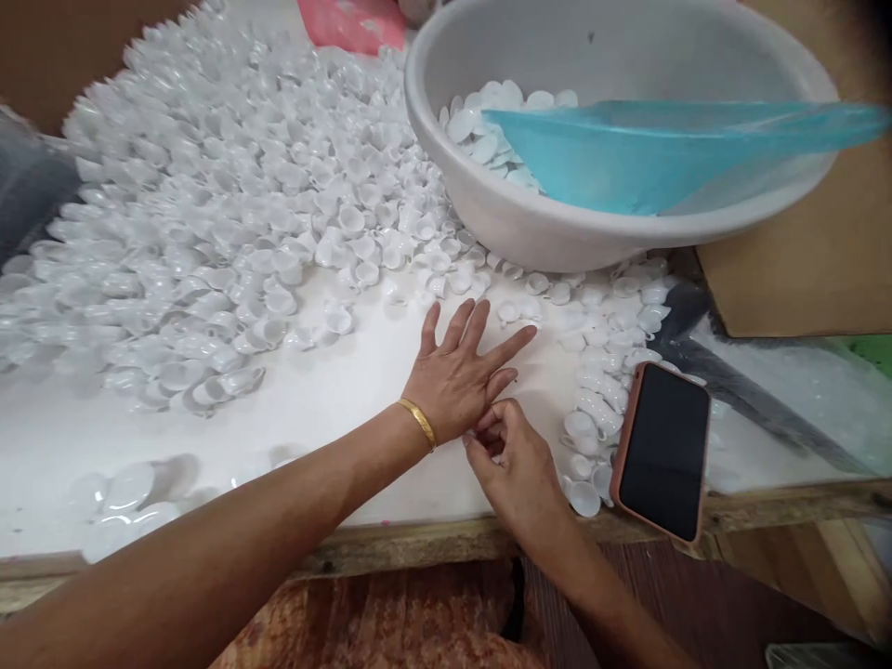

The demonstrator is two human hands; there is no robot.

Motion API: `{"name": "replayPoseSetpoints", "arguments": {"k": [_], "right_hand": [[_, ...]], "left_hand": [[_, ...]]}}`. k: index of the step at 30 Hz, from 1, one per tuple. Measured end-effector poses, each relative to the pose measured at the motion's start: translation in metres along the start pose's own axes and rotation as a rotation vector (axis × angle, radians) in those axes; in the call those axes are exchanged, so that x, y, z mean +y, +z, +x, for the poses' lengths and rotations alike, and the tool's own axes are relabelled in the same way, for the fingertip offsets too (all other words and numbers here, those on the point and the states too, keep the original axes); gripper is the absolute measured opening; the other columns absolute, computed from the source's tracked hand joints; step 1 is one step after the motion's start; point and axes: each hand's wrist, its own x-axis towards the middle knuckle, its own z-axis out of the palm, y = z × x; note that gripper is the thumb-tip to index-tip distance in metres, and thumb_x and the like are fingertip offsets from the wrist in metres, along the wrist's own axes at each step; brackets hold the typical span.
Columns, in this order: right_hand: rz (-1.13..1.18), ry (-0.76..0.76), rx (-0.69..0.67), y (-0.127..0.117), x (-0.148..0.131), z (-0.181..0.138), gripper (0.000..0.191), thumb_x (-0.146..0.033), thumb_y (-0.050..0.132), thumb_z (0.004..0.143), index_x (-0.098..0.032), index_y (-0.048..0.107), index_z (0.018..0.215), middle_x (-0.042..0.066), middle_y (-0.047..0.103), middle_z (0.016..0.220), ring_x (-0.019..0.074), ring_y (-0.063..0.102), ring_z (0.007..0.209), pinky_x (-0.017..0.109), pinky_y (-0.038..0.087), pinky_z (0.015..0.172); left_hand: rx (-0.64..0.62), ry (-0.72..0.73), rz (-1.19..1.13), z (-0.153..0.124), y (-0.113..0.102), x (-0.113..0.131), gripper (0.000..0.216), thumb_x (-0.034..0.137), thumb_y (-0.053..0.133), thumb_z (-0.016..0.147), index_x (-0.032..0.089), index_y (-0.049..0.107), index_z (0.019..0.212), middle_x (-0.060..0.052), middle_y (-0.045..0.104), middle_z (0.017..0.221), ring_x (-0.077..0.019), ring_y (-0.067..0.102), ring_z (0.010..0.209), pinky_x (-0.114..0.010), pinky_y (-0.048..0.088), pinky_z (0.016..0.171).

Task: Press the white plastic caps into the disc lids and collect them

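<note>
My left hand [456, 376] is held over the white tabletop, palm down, with its fingers spread and stretched out. A gold bracelet [419, 423] circles its wrist. Close under the left thumb, my right hand [514, 460] has its fingers curled in a pinch at the heel of the left hand. What the right fingertips grip, if anything, is hidden. Small shiny white cup-shaped pieces [338, 319] lie just beyond the hands, the nearest ones past my left fingertips. More white pieces [583, 465] are strewn to the right of my right hand.
A big heap of the white pieces [229, 177] covers the back left. At the back right stands a white basin [544, 232] holding flat white discs [488, 121] and a translucent blue sheet [592, 158]. A phone [663, 451] lies near the wooden table edge [418, 546], below cardboard [801, 260].
</note>
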Motion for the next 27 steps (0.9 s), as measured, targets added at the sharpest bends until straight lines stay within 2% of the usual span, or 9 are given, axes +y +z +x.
{"name": "replayPoseSetpoints", "arguments": {"k": [4, 11, 16, 20, 22, 24, 27], "right_hand": [[0.026, 0.002, -0.014, 0.000, -0.003, 0.002, 0.011, -0.018, 0.051, 0.075, -0.021, 0.042, 0.080, -0.003, 0.053, 0.070, 0.0124, 0.052, 0.060, 0.025, 0.040, 0.056], [0.032, -0.056, 0.017, 0.001, 0.002, 0.005, 0.012, -0.019, 0.051, 0.074, -0.021, 0.040, 0.078, -0.003, 0.053, 0.070, 0.0143, 0.054, 0.063, 0.027, 0.041, 0.060], [0.087, -0.078, 0.008, 0.002, 0.001, -0.003, 0.014, -0.022, 0.052, 0.075, -0.020, 0.042, 0.085, 0.000, 0.057, 0.079, 0.0149, 0.058, 0.067, 0.030, 0.045, 0.064], [0.185, -0.072, -0.037, 0.013, -0.006, -0.011, 0.042, -0.023, 0.059, 0.072, -0.019, 0.043, 0.111, 0.007, 0.057, 0.104, 0.0136, 0.061, 0.071, 0.031, 0.049, 0.068], [0.223, -0.065, -0.062, 0.021, -0.010, -0.011, 0.055, -0.024, 0.063, 0.070, -0.019, 0.042, 0.120, 0.008, 0.055, 0.109, 0.0129, 0.061, 0.070, 0.031, 0.051, 0.069], [0.283, -0.068, -0.101, 0.028, -0.016, -0.011, 0.055, -0.026, 0.064, 0.070, -0.019, 0.044, 0.121, 0.007, 0.058, 0.102, 0.0132, 0.060, 0.070, 0.030, 0.051, 0.068], [0.418, -0.135, -0.174, 0.035, -0.028, -0.012, 0.038, -0.025, 0.059, 0.075, -0.019, 0.051, 0.112, 0.004, 0.062, 0.090, 0.0145, 0.060, 0.076, 0.029, 0.051, 0.070]], "left_hand": [[0.003, -0.018, -0.029, 0.002, 0.005, -0.003, 0.047, 0.043, 0.039, 0.089, 0.041, 0.032, 0.135, -0.007, 0.031, 0.142, -0.0316, 0.025, 0.132, -0.057, 0.010, 0.105], [0.116, -0.041, -0.014, -0.001, 0.002, 0.001, 0.046, 0.037, 0.042, 0.088, 0.039, 0.035, 0.134, -0.007, 0.034, 0.141, -0.0302, 0.026, 0.131, -0.056, 0.009, 0.105], [0.173, -0.047, -0.051, -0.008, -0.001, 0.000, 0.045, 0.039, 0.039, 0.089, 0.039, 0.036, 0.134, -0.008, 0.033, 0.140, -0.0300, 0.025, 0.130, -0.055, 0.010, 0.105], [0.196, -0.249, -0.253, -0.015, -0.015, -0.006, 0.045, 0.042, 0.029, 0.091, 0.037, 0.034, 0.135, -0.009, 0.034, 0.134, -0.0286, 0.027, 0.125, -0.053, 0.022, 0.101], [0.224, -0.370, -0.421, -0.016, -0.026, -0.010, 0.046, 0.044, 0.022, 0.092, 0.035, 0.031, 0.137, -0.009, 0.039, 0.129, -0.0262, 0.031, 0.121, -0.051, 0.026, 0.099], [0.260, -0.489, -0.632, -0.017, -0.035, -0.014, 0.049, 0.046, 0.016, 0.093, 0.034, 0.027, 0.139, -0.008, 0.045, 0.123, -0.0234, 0.036, 0.118, -0.049, 0.027, 0.100], [0.276, -0.663, -0.982, -0.018, -0.041, -0.021, 0.053, 0.054, 0.014, 0.090, 0.036, 0.025, 0.139, -0.007, 0.049, 0.121, -0.0210, 0.043, 0.115, -0.043, 0.032, 0.098]]}}
